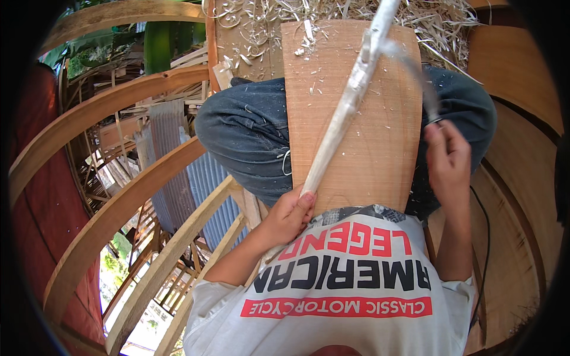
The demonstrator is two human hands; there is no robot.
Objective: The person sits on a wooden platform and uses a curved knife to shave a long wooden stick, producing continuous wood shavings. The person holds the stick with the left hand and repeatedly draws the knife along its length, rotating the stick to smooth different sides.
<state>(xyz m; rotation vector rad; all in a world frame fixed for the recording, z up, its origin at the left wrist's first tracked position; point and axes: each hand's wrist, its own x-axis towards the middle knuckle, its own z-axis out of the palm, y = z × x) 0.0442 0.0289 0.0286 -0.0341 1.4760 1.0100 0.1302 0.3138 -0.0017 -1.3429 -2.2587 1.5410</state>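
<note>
My left hand is closed round the lower end of a pale, peeled wooden stick. The stick slants up and to the right over a flat wooden board that lies across my lap. A knobbly, rough stretch shows along its upper half. In my right hand is the handle of a knife, held beside the board's right edge. Its curved blade is blurred by motion, and the tip end is near the stick's upper part; whether it touches cannot be made out.
Curled wood shavings are heaped beyond the board, with small chips scattered on it. Curved wooden ribs stand at the left, over corrugated metal sheets. Wide planks curve along the right, where a thin dark cable hangs.
</note>
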